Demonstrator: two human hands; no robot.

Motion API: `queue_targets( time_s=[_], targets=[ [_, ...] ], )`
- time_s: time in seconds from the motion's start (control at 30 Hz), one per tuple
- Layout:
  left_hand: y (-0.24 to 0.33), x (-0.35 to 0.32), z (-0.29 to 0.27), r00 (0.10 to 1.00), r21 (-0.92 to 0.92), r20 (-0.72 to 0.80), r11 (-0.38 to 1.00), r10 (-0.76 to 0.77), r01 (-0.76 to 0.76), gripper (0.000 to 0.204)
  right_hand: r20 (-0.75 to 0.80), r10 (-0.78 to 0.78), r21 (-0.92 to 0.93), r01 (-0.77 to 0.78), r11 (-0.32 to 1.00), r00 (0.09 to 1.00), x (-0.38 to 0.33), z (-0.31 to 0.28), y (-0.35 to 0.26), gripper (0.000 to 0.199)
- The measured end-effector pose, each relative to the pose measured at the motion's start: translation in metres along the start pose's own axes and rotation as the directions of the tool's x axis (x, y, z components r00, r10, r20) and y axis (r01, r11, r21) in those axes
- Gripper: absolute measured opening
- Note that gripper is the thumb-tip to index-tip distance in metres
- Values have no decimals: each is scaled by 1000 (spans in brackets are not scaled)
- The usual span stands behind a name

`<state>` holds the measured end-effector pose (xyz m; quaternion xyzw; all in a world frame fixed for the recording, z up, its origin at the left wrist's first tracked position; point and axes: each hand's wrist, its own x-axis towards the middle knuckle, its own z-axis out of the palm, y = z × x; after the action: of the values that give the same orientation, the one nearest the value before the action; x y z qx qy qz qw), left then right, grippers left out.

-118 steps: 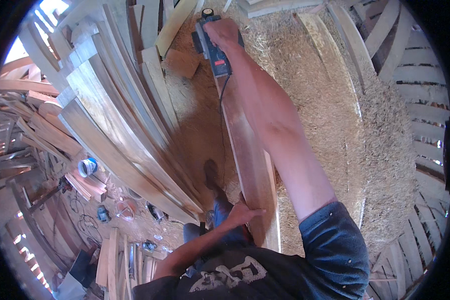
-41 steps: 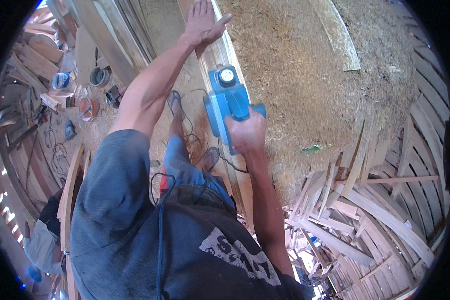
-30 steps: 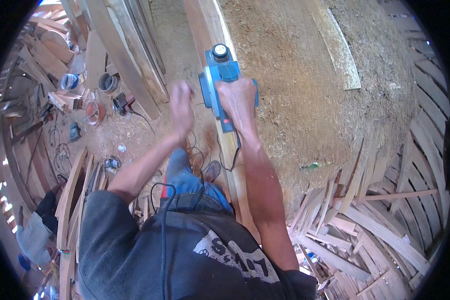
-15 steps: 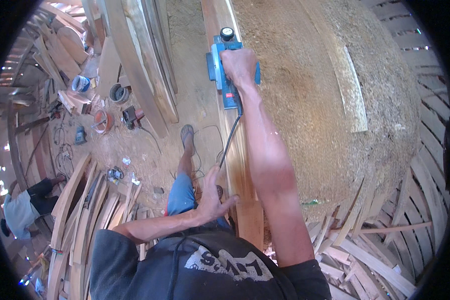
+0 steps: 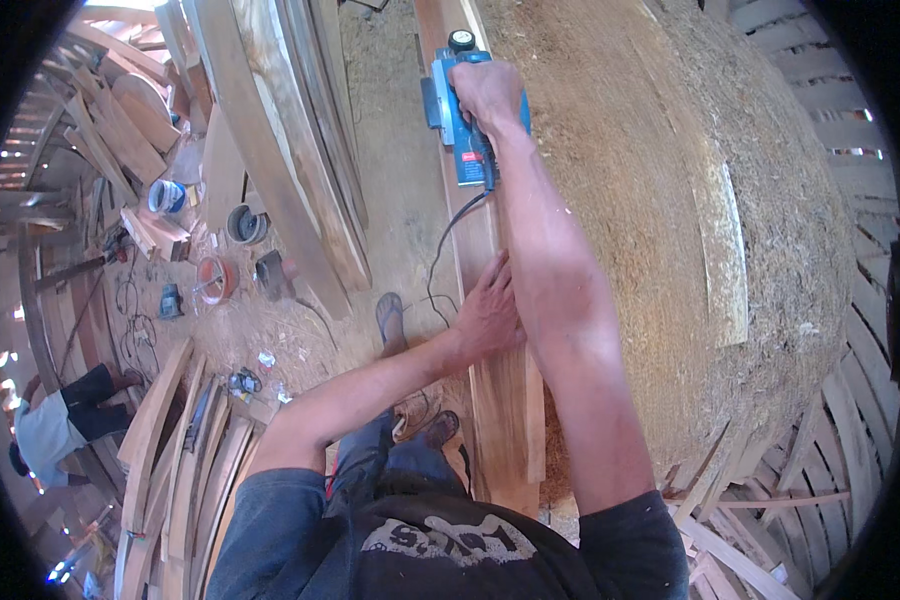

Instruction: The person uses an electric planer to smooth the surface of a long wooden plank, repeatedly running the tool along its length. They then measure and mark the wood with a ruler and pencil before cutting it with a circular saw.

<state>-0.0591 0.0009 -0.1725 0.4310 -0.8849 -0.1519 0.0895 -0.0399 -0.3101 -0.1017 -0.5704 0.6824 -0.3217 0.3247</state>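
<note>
A blue electric planer (image 5: 475,165) with a black front knob rests on a long wooden plank (image 5: 500,430). My right hand (image 5: 490,92) is wrapped round the planer's top handle, near the far end of the view. From the tool's rear a black cord (image 5: 435,255) curves down beside the plank. My left hand (image 5: 487,312) lies on the plank behind the planer, its fingers stretched out, holding nothing. Part of its fingertips is close to my right forearm, which covers some of the plank.
Long curved boards (image 5: 300,150) lean to the left. Buckets (image 5: 215,280) and power tools (image 5: 171,300) stand among shavings. Stacked timbers (image 5: 185,470) lie at lower left, near a bent-over person (image 5: 55,430). A broad, dust-covered wooden surface (image 5: 640,250) spreads to the right.
My left hand has come forward and right from the air beside my body onto the plank. My right hand and the planer have moved slightly farther along it.
</note>
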Motion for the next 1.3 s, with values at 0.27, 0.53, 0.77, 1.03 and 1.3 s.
queue_targets(
  time_s=[0.27, 0.53, 0.77, 1.03, 1.3],
  targets=[
    [-128, 92, -52, 995, 35, -95, 999, -38, 42, 74, 99, 136, 30, -139, 990, 986, 84, 17, -61, 26],
    [-220, 157, -68, 985, 54, -164, 996, -55, 65, 77, 134, 116, -28, -113, 993, 984, 184, 55, -93, 29],
    [-233, 156, -65, 997, 20, 7, 997, -77, 77, 90, 165, 78, 16, -82, 996, 983, 275, 115, -124, 30],
    [-230, 165, -93, 988, -109, 107, 987, -110, 122, 101, 176, 65, -47, -58, 997, 982, 370, 135, -163, 32],
    [-230, 171, -115, 966, -85, 256, 994, -42, 66, 98, 172, -45, -89, 61, 994, 984, 501, 160, -169, 32]
  ],
)
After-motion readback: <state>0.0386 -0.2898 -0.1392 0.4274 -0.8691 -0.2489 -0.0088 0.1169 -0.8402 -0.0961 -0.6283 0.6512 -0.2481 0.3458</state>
